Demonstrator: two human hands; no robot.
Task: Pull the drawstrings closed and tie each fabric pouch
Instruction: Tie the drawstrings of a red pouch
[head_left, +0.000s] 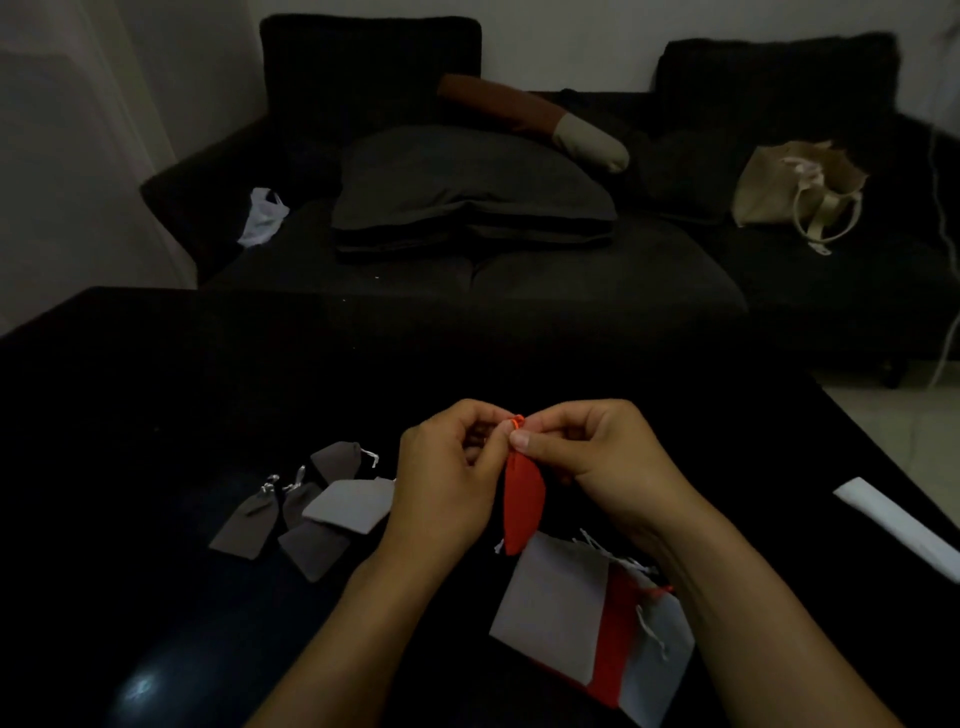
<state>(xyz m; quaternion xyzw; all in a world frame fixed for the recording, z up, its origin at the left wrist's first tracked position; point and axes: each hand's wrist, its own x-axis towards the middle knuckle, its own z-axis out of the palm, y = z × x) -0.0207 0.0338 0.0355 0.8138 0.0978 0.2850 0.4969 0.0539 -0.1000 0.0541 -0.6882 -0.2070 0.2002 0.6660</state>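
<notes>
The red pouch (523, 506) hangs above the desk (156, 415), near the middle, between the two hands. Its long side runs up and down, with the neck on top and the body hanging below the grip. The left hand (449, 483) and the right hand (597, 457) both pinch the orange string (517, 422) at the neck, fingertips almost touching. Both hands are equally near the knot. I think the ends must next be pulled apart, left and right.
</notes>
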